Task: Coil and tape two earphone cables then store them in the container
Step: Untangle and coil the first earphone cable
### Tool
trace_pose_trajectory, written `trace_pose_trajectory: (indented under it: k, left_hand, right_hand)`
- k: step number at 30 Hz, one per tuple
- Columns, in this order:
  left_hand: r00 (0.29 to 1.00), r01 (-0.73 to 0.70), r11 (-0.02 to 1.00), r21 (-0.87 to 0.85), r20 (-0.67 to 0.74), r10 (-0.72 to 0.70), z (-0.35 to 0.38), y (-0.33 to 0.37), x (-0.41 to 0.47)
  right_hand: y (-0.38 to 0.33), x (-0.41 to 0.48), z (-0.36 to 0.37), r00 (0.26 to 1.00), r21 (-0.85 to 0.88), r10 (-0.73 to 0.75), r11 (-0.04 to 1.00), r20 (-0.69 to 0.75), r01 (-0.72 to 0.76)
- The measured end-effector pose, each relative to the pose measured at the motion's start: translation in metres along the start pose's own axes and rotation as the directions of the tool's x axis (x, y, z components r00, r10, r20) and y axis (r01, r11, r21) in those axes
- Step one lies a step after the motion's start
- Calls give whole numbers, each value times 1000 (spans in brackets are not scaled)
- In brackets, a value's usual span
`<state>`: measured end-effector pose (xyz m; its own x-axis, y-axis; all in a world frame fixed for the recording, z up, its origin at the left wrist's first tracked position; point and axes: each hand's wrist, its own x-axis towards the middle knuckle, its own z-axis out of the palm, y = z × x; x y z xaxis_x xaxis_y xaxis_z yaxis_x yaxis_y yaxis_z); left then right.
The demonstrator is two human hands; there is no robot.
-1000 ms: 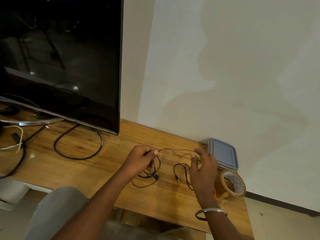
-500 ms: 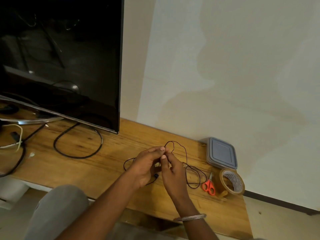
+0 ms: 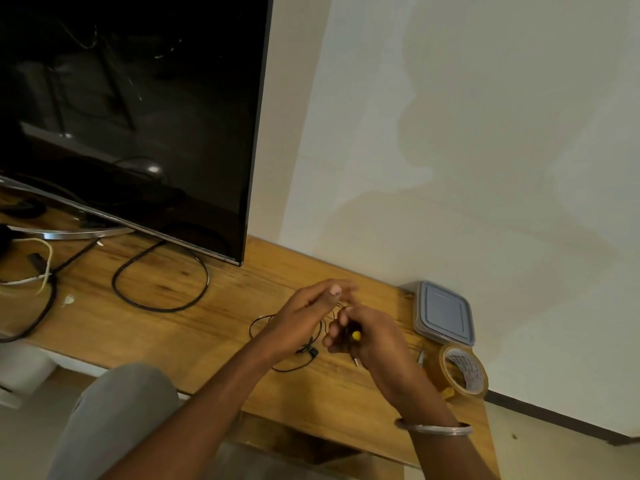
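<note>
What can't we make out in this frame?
Head view only.
- Left hand: fingertips motion-blurred; grip on the earphone cable unclear.
- Coil count: covered by the right hand gripping it.
- Container: lid on, contents hidden.
- TV: cut off by top and left edges.

- Left hand (image 3: pixel 304 323): the fingertips above the grip are motion-blurred, so whether they pinch the cable (image 3: pixel 313 351) cannot be told.
- Right hand (image 3: pixel 374 341): hides most of the cable inside the grip.
- Tape (image 3: pixel 464 372), right of the grip: partly behind the wrist.
- TV (image 3: pixel 138 116), far left: cut off at the top and left edges.
</note>
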<state>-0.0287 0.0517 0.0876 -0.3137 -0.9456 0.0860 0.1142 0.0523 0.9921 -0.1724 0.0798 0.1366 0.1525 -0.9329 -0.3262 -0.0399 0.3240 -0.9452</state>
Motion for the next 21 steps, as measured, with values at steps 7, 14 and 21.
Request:
trace_pose_trajectory:
  k: [7,14,21]
  left_hand:
    - [994,96,981,-168,-30,-103,13,-16,4]
    - [976,217,971,-104,5,-218,10,-23,4]
    - [986,153,975,164,41,-162,11,-27,1]
  right_hand:
    - [-9,-3,-11,994,681,61,725,90,-106]
    - [-9,2,-16,985,781,-170,620,41,75]
    - [-12,12,-19,964,600,-265,768,-24,226]
